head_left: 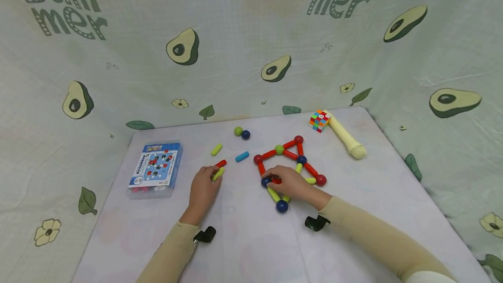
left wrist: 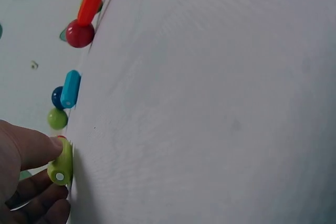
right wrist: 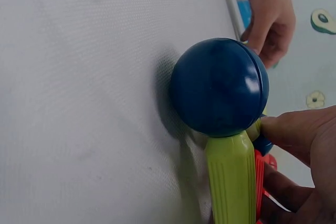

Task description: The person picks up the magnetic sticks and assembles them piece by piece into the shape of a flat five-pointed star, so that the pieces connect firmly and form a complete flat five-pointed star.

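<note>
So the left hand (head_left: 204, 188) is off to the left of the ball-and-rod frame (head_left: 291, 155), pinching a short yellow-green rod (left wrist: 60, 163), thumb on one side and fingers underneath. The right hand (head_left: 290, 181) is on the frame itself, thumb and fingers gripping it around the dark blue ball (head_left: 266, 182) at its near-left corner. Exactly which rods those fingers are squeezing, can't tell, the hand covers that bit.

For doing this well: the right hand probably wants a light, firm hold so the frame doesn't twist or pop a joint. The left pinch looks decent, since one end of the rod sticks out free with a white dot showing. Bringing that end squarely onto a ball would likely beat poking it in at an angle.

Main nuisance: a red rod (head_left: 221, 163) left of the frame, right up against the left fingertips (touching or not, hard to say), so lifting clear beats dragging. The right hand also blocks the frame's near side.

Also left of the frame: a blue rod (head_left: 242, 157), another yellow-green one (head_left: 216, 149) and, farther out, the boxed molecule kit (head_left: 157, 163). Beyond it to the left, a green ball (head_left: 238, 131) and a navy ball (head_left: 246, 135); beyond it to the right, a Rubik's cube (head_left: 320, 121) and a pale yellow fat-ended stick (head_left: 346, 136), both well out of the way.
</note>
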